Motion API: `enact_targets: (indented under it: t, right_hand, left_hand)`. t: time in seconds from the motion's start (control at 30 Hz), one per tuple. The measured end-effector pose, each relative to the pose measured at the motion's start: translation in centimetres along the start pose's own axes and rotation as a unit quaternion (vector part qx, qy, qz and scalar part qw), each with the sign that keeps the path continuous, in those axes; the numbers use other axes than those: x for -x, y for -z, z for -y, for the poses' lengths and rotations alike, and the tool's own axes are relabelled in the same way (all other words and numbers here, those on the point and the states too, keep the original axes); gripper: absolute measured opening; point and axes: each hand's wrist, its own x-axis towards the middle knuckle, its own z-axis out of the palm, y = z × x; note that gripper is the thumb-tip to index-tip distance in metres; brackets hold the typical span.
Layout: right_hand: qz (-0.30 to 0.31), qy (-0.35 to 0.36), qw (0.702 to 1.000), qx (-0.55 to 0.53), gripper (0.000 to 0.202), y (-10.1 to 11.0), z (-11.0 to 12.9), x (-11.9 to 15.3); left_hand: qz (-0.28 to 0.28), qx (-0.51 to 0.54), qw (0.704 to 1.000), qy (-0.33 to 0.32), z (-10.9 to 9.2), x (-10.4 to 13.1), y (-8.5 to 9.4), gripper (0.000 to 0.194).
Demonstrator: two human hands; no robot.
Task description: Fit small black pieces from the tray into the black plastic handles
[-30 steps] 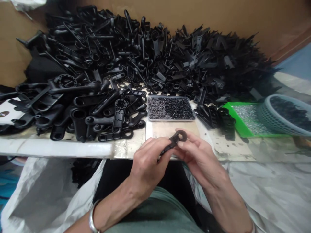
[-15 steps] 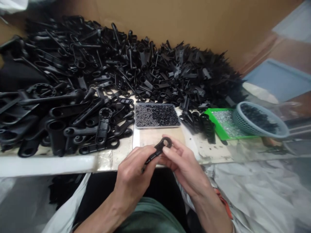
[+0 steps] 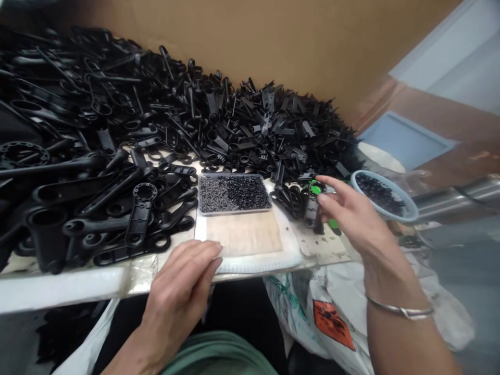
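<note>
My right hand (image 3: 347, 211) is at the right, its thumb and fingers on the ring end of a black plastic lever-like part (image 3: 311, 211). Green shows through that ring. The part is over a small row of similar black parts (image 3: 287, 200). My left hand (image 3: 185, 276) lies at the table's front edge, by the left corner of a pale wooden board (image 3: 246, 234). Its fingers are stretched side by side and nothing shows in them. Behind the board stands a clear tray (image 3: 234, 212) of tiny grey and black pieces.
A large heap of black plastic parts (image 3: 187, 114) spans the back and left of the table. To the right are a light-blue basket (image 3: 406, 216) of black pieces and a green tray (image 3: 333, 224), mostly hidden by my right hand. White plastic bags (image 3: 297, 297) hang below the edge.
Both hands held the black part together over the board's front. My right hand has carried it right to the row; my left hand has let go and moved left. The view has shifted right.
</note>
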Motion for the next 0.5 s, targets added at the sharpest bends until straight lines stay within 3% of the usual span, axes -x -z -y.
enact_targets:
  t: [0.13,0.27,0.5]
  right_hand:
    - [0.054,0.081,0.982,0.165,0.045,-1.4,-0.2,-2.0]
    - [0.054,0.136,0.934,0.326,0.043,-3.8,-0.4,-2.6]
    - [0.038,0.142,0.896,0.418,0.033,-5.1,-0.7,-2.5]
  left_hand:
    - [0.012,-0.004,1.0,-0.001,0.3,0.6,0.2,0.032]
    - [0.028,0.0,1.0,-0.009,0.5,1.1,0.4,0.035]
    - [0.026,0.0,1.0,-0.018,0.9,1.2,0.0,0.036]
